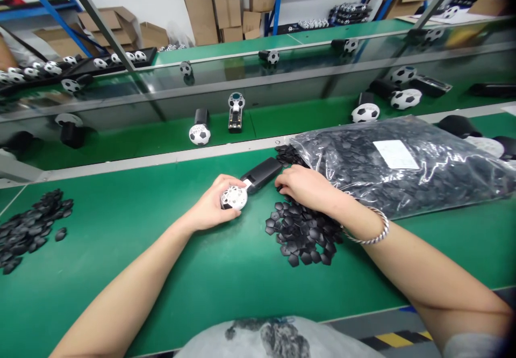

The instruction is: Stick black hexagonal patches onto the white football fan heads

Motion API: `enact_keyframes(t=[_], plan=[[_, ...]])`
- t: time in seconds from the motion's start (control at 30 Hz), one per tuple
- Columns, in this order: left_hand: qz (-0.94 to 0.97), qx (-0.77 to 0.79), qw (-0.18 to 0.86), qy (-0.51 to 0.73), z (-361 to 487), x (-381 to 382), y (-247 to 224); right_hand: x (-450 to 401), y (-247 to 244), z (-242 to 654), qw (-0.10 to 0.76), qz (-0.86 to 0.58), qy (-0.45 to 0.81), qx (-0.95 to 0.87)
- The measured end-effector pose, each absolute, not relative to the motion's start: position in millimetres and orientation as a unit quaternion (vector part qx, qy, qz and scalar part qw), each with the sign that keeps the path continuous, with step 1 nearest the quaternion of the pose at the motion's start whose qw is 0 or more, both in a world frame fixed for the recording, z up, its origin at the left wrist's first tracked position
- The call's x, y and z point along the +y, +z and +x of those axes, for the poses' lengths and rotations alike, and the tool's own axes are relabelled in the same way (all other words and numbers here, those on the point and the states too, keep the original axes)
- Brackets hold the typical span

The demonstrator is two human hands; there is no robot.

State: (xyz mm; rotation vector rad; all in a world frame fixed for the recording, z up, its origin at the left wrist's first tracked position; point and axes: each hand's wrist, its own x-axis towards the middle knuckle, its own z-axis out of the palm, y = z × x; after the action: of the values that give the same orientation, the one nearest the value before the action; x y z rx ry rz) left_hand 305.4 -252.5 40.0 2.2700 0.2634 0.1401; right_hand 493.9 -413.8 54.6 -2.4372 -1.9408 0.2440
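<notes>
My left hand (220,203) is wrapped round the white football-shaped head (234,198) of a device, with its thumb at the near side. Several pentagon spots on that head are white, and some are black. The device's black handle (262,175) points away to the right, close to the loose pieces. My right hand (302,185) is closed, fingertips down, at the upper edge of a pile of black pentagon pieces (308,234). Whatever lies between those fingertips is hidden. Just behind that hand lies a clear plastic bag (363,164) full of similar black pieces.
Another heap of black pieces (32,229) lies at the left on the green table (161,299). Beyond a metal rail (161,158), football-headed devices (200,134) and an opened one (236,113) lie on a green belt (274,116). Cardboard boxes (226,8) stand behind.
</notes>
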Motion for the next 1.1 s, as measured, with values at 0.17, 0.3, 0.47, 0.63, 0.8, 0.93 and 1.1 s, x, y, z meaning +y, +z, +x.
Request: enact_keyframes(t=[0.17, 0.3, 0.47, 0.63, 0.8, 0.93, 1.1], plan=[[0.902, 0.105, 0.414, 0.057, 305, -254, 40, -412, 53, 493, 0.062, -0.780, 0.067, -0.618], [0.901, 0.086, 0.422, 0.051, 305, -253, 40, -412, 57, 485, 0.176, -0.761, 0.119, -0.613], [0.901, 0.056, 0.428, 0.043, 306, -253, 39, -411, 61, 471, 0.275, -0.710, 0.147, -0.631], [0.892, 0.068, 0.444, 0.056, 307, -253, 34, -409, 56, 478, 0.256, -0.738, 0.129, -0.610], [0.882, 0.108, 0.446, 0.105, 306, -249, 31, -408, 50, 489, 0.224, -0.776, 0.097, -0.582], [0.886, 0.114, 0.437, 0.104, 305, -245, 32, -407, 49, 488, 0.187, -0.782, 0.103, -0.586], [0.887, 0.108, 0.434, 0.112, 304, -243, 31, -415, 59, 481, 0.073, -0.748, 0.192, -0.631]])
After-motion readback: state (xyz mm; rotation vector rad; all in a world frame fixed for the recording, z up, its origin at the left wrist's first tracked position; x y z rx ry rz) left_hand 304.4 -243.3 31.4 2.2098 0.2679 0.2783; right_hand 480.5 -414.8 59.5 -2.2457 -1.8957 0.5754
